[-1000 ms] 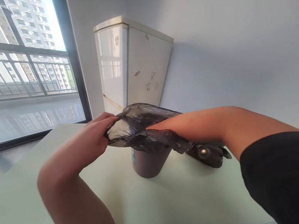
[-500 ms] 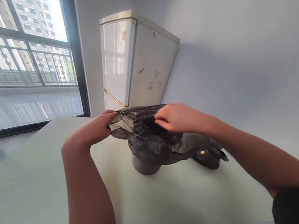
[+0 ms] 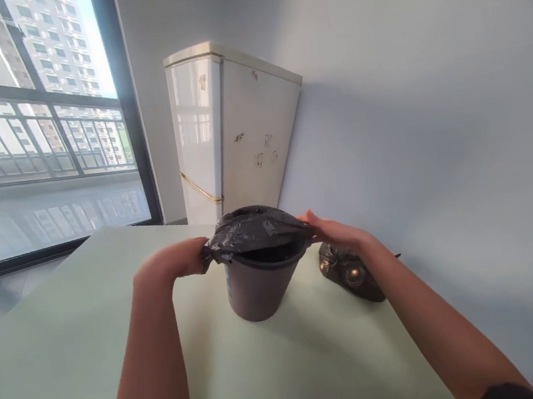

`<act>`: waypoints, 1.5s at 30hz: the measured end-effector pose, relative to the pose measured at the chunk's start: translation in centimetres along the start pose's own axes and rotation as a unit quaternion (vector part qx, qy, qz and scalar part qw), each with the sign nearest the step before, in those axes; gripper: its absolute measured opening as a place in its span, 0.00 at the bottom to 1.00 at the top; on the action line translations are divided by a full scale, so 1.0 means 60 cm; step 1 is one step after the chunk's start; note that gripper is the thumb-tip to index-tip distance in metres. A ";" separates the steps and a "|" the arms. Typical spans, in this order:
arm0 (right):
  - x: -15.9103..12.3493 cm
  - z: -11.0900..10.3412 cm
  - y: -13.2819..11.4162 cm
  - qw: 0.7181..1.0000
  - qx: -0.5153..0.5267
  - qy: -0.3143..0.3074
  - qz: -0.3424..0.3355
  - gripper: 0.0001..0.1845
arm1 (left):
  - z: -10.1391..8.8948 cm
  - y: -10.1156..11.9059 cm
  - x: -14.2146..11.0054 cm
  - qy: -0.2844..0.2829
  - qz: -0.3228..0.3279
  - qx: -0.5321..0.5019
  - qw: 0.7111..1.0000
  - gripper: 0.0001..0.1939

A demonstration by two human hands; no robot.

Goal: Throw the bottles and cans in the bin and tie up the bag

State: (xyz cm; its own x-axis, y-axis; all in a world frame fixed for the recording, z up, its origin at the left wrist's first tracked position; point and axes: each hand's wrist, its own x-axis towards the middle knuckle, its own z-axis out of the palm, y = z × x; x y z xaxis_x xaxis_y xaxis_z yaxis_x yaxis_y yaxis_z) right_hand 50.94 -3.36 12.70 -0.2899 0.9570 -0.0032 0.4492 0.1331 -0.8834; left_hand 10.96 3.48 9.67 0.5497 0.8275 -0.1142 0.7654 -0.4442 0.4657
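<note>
A grey trash can (image 3: pixel 259 291) stands upright on the pale green tabletop. Stretched across its mouth is a thin black garbage bag (image 3: pixel 256 231), draped over the far part of the rim, while the dark inside shows along the near side. My left hand (image 3: pixel 189 257) is closed on the bag's bunched left edge, just outside the rim. On the opposite side, my right hand (image 3: pixel 326 227) grips the bag's right edge by the rim, its fingers partly hidden. A second, filled black bag (image 3: pixel 354 274) lies on the table beside my right forearm.
The pale green table (image 3: pixel 235 386) spreads beneath everything. Behind it stands a white refrigerator (image 3: pixel 255 127) with worn floral marks, against a grey-white wall (image 3: pixel 408 103). A dark-framed window (image 3: pixel 36 148) on the left looks onto a railing and tall buildings.
The bag has come down from above the can and now spreads over its mouth, uncovering the can's near side. My right hand moved right and down to the rim. The view shifted slightly.
</note>
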 end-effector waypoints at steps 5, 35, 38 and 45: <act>-0.082 0.045 0.047 0.977 0.066 0.154 -0.133 0.23 | 0.042 0.012 -0.011 0.038 0.054 -0.023 0.998 0.17; -0.076 0.133 0.278 0.958 0.171 0.074 -0.216 0.13 | 0.238 -0.069 0.025 0.151 0.189 -0.381 0.893 0.25; -0.062 0.138 0.288 0.973 0.089 0.083 -0.194 0.11 | 0.249 -0.087 0.036 0.144 0.167 -0.317 0.922 0.19; -0.024 0.135 0.319 0.967 -0.066 0.202 -0.138 0.02 | 0.262 -0.093 0.065 0.192 0.100 -0.140 0.966 0.15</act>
State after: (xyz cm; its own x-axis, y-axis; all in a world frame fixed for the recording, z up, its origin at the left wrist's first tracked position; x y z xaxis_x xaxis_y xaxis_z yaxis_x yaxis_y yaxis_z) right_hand 53.14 -4.29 -8.01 -0.0720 0.8995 0.4310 0.5141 0.4037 -0.7568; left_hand 14.11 3.81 -7.16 0.4719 0.8250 0.3110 0.5067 -0.5425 0.6701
